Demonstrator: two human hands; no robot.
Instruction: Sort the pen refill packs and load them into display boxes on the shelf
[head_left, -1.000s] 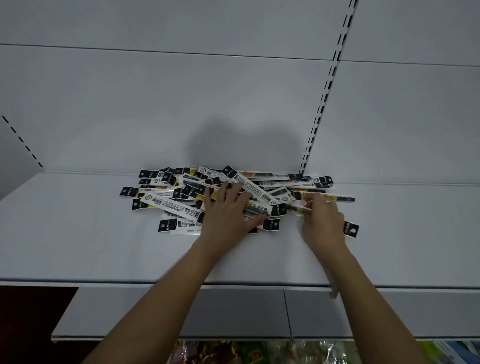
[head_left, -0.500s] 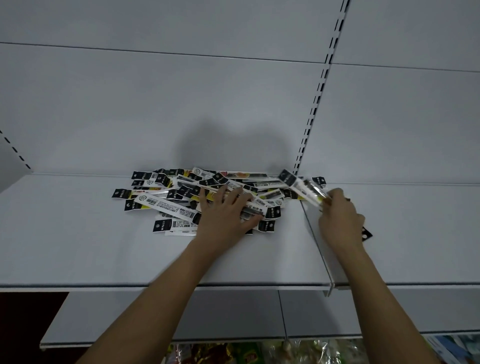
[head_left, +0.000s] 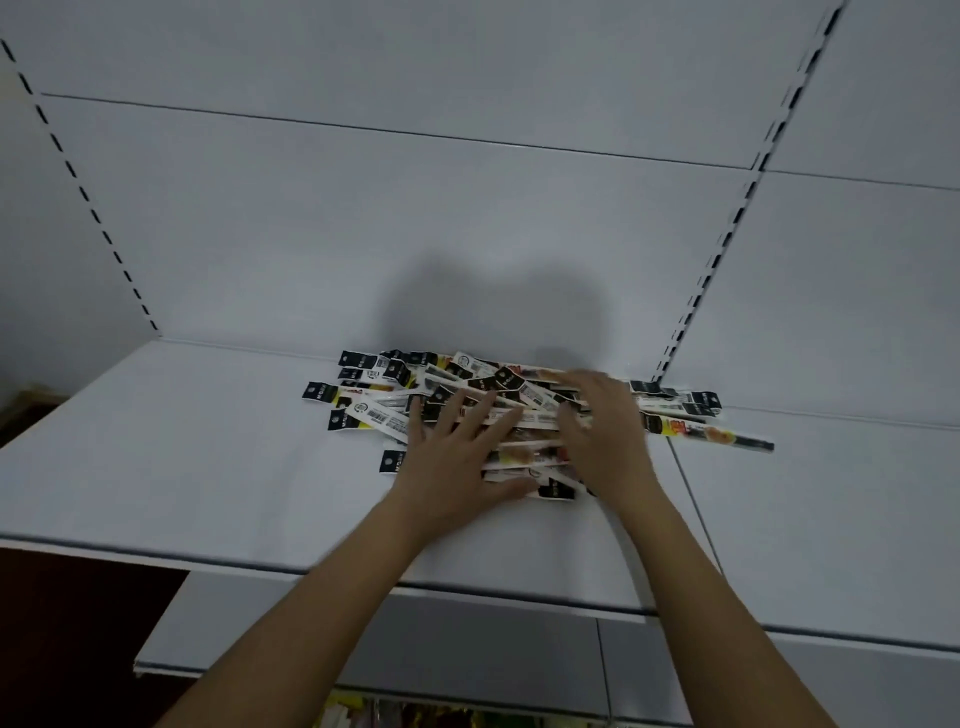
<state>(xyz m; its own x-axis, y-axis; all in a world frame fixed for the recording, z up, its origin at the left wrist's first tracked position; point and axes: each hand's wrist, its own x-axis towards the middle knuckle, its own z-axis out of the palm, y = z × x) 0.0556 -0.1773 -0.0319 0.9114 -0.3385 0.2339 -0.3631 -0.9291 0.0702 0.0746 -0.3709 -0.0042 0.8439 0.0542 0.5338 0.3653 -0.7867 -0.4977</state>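
Item: shelf (head_left: 182, 467), pale grey, with a slotted upright (head_left: 93, 208) at far left and a second slotted upright (head_left: 727, 228) toward the right; a seam in the shelf surface runs forward from below that second one. Item: pile of pen refill packs (head_left: 395, 410), loose and overlapping, lying on the shelf close to the back panel, roughly centred between the uprights. We note the packs as long, narrow, flat sleeves with black header tabs and some yellow print; most lie with their long axis across the shelf, left to right, a few skewed. We judge them light, thin and somewhat flexible, with a glossy wrap likely to slide one over another; we would take hold at the black header end or pinch across the narrow width, not at mid-length where they may bow. Item: our left hand (head_left: 457, 462), fingers spread and straight, pressed flat on the near left part of the pile, gripping nothing. Item: our right hand (head_left: 608, 431), blurred, laid over the right centre of the pile; its fingers look extended, but we cannot tell whether they pinch a pack. The two hands lie close together, not touching. Item: one stray pack (head_left: 727, 435), pointing rightward past the seam, its clear end farthest from the pile. No display boxes appear; we judge the sorting barely begun.
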